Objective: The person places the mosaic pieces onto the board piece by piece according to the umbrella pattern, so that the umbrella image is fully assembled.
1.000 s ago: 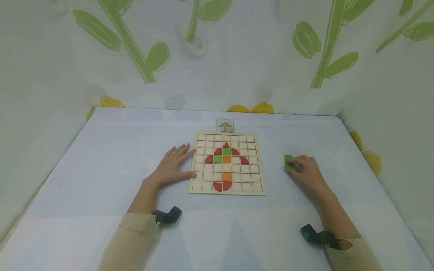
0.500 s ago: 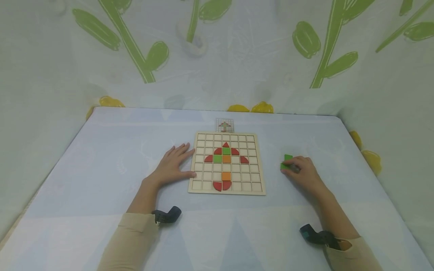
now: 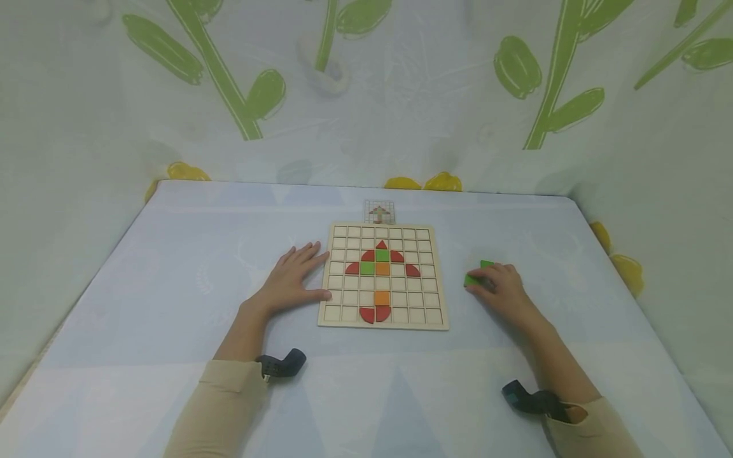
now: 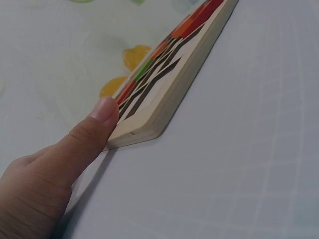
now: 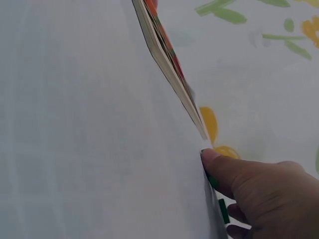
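A square wooden grid board (image 3: 349, 316) lies mid-table, bearing red, green and orange tiles in an arrow-like pattern. My left hand (image 3: 292, 280) rests at its left side with fingers spread, the thumb (image 4: 92, 124) over the board's edge. To the right of the board, my right hand (image 3: 504, 289) pinches a green tile (image 3: 471, 280) between thumb and fingers, low over the table. Just behind it, partly hidden by the fingers, is another green tile (image 3: 487, 263). The right wrist view shows the held green tile (image 5: 213, 182) mostly covered by the thumb.
A small pattern card (image 3: 380, 212) with a similar tile figure lies against the board's far edge. The pale table (image 3: 240, 216) meets a wall covering (image 3: 401, 114) printed with green leaves. Dark wrist cameras (image 3: 284, 364) sit at both sleeves.
My right hand has slid a little to the left with one green tile, drawing it away from the other green tile. The left hand and board have stayed put.
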